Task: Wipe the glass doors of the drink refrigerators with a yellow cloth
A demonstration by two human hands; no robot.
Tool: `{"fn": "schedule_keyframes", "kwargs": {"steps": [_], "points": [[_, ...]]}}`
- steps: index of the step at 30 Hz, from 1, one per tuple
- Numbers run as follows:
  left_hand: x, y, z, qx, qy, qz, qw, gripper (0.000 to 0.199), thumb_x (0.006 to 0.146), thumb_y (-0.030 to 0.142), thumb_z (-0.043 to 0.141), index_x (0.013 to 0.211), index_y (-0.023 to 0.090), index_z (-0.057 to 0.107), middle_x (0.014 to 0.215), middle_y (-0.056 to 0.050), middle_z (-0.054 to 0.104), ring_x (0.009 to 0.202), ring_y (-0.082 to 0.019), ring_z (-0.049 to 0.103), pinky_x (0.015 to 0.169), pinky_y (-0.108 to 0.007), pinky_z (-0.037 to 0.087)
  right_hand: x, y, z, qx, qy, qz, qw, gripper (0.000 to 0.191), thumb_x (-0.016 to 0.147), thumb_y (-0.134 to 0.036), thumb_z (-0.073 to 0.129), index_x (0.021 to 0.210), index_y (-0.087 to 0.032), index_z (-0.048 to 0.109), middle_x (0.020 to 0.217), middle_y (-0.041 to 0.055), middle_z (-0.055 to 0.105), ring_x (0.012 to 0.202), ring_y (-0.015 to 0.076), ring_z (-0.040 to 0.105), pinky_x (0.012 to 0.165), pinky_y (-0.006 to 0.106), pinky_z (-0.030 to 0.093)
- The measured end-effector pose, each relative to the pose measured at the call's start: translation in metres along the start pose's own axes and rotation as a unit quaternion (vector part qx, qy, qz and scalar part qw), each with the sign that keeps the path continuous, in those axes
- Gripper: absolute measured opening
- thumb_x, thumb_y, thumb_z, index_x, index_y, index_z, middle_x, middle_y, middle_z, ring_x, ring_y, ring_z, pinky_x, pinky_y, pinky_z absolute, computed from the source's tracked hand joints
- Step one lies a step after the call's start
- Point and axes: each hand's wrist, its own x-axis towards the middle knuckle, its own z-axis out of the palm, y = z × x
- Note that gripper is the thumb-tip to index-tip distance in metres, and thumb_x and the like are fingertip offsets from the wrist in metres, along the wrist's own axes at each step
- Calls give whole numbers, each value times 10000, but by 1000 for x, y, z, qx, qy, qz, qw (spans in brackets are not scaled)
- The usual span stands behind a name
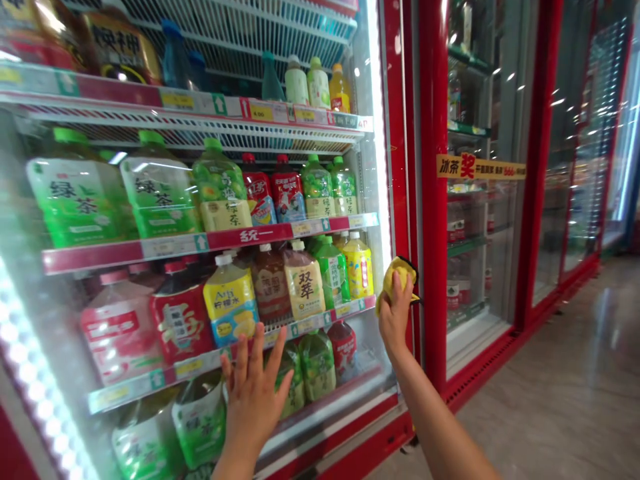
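On the view's dial, the left hand (pixel 256 400) is holding nothing at seven o'clock, its fingers fanning wide before the shelves (pixel 257 235), perhaps for steadying, though contact cannot be confirmed. At four o'clock, the right hand (pixel 393 320) is gripping a yellow cloth (pixel 389 280), its fingers bending firmly over the bunched folds, likely to stop them slipping, close by the red frame (pixel 399 187). Toward nine o'clock, bottles (pixel 217 167) are standing in rows, their labels (pixel 227 303) facing outward, presumably for easy reading.
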Motion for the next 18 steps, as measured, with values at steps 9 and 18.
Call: {"fn": "schedule_keyframes", "kwargs": {"steps": [9,18], "points": [[-2,3,-4,15,-5,5,1000,1056,805,380,828,1613,397,149,1735,-37,26,1593,-356,86,1281,-597,70,-18,-48,4,-6,-144,-139,980,797,895,-46,432,1577,-449,340,1746,-18,64,1603,319,35,1216,626,302],[-4,-10,-32,71,5,-35,997,998,892,291,727,1636,358,65,1742,-74,13,1592,-380,66,1264,-646,117,-14,-89,20,-7,-142,-120,983,799,905,-89,442,1621,-390,255,1748,-1,-32,1588,378,-82,1201,718,255]]}}
